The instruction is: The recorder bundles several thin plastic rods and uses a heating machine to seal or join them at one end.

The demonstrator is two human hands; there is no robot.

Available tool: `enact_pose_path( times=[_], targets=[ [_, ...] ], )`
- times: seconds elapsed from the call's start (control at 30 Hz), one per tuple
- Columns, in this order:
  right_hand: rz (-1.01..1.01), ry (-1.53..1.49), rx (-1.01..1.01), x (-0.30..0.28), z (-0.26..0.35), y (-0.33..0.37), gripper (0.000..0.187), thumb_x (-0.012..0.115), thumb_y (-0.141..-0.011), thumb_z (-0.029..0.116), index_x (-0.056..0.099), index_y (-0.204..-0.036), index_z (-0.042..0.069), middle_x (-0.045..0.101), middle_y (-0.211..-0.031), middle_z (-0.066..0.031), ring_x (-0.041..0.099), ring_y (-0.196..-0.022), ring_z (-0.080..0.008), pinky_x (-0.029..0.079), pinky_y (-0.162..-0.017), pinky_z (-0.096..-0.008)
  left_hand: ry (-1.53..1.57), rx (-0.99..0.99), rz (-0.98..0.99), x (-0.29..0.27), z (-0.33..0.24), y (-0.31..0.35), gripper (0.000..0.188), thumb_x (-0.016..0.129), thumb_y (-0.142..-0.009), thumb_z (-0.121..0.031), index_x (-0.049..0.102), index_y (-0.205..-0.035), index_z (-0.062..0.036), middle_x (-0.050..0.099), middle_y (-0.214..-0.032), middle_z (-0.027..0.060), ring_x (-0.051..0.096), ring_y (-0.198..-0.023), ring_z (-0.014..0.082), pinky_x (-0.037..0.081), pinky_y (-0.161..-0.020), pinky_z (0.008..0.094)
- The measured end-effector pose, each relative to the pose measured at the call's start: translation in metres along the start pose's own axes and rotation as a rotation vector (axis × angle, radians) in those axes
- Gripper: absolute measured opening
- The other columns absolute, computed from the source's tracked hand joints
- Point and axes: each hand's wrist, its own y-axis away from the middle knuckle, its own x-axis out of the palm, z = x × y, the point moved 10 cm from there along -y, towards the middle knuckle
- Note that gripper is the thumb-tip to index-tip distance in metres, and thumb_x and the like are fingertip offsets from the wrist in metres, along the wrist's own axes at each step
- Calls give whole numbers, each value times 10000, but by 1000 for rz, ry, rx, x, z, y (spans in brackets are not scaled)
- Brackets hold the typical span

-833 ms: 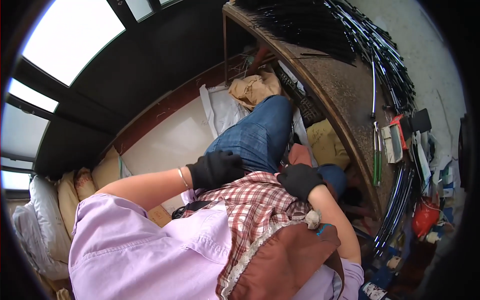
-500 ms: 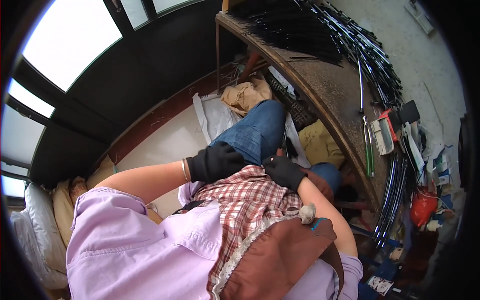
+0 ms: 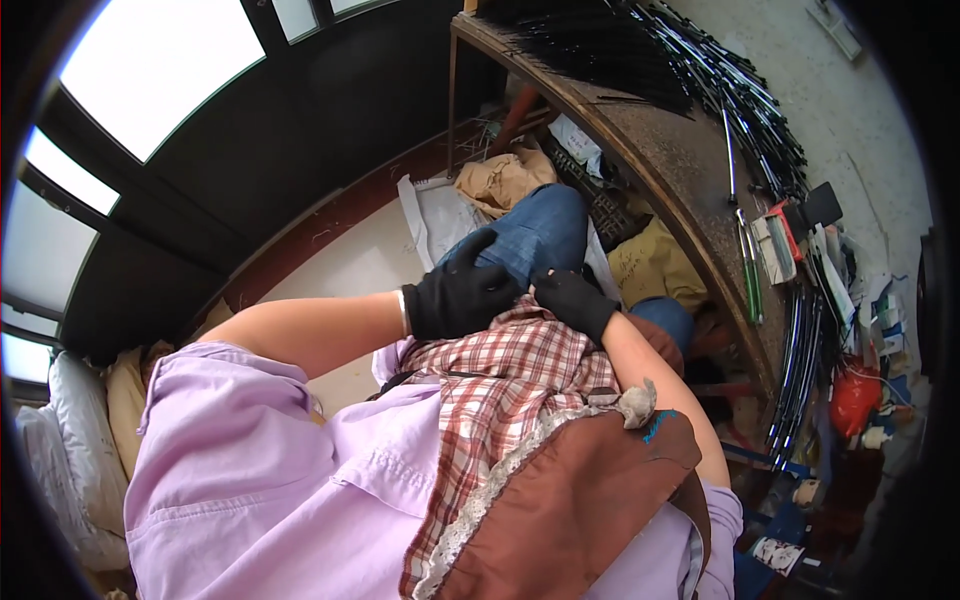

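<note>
My left hand (image 3: 462,295), in a black glove, lies over my lap beside the checked apron (image 3: 490,370). Its thumb stands away from the slightly bent fingers, and nothing shows in them. Just to the right is my right hand (image 3: 577,303), also in a black glove, with a bit of bare fingertip showing. Its fingers are curled together at the apron's upper edge, against my jeans (image 3: 530,235). Whatever they pinch, if anything, is hidden. A small gap lies between the two hands.
On the right, a worn table (image 3: 665,205) bears many thin black rods (image 3: 740,90), green-handled pliers (image 3: 750,265) and a red-and-white box (image 3: 775,245). Under it lie a brown paper bag (image 3: 505,180) and a yellowish sack (image 3: 655,260). Dark window panels (image 3: 330,110) stand left.
My left hand has turned and its thumb has lifted away from the fingers. The right hand stays curled in nearly the same place. The whole view has shifted slightly.
</note>
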Motion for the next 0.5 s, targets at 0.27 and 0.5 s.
enact_pose_path(
  times=[0.27, 0.5],
  targets=[
    [-57, -82, -34, 4, 9, -3, 249, 442, -861, 265, 568, -879, 51, 564, -838, -198, 545, -795, -388, 435, -703, -435, 50, -26, 12, -6, 0, 9, 178, 591, -669, -121, 588, -839, -70, 515, -706, 75, 552, -709, 245, 372, -890, 537],
    [-176, 7, 203, -15, -15, 9, 260, 472, -846, 294, 601, -821, 69, 580, -869, -194, 557, -815, -367, 451, -737, -410, 574, -211, 111, -113, 1, -12, 224, 635, -667, -63, 606, -883, -12, 579, -887, 147, 587, -839, 327, 498, -697, 397]
  ],
)
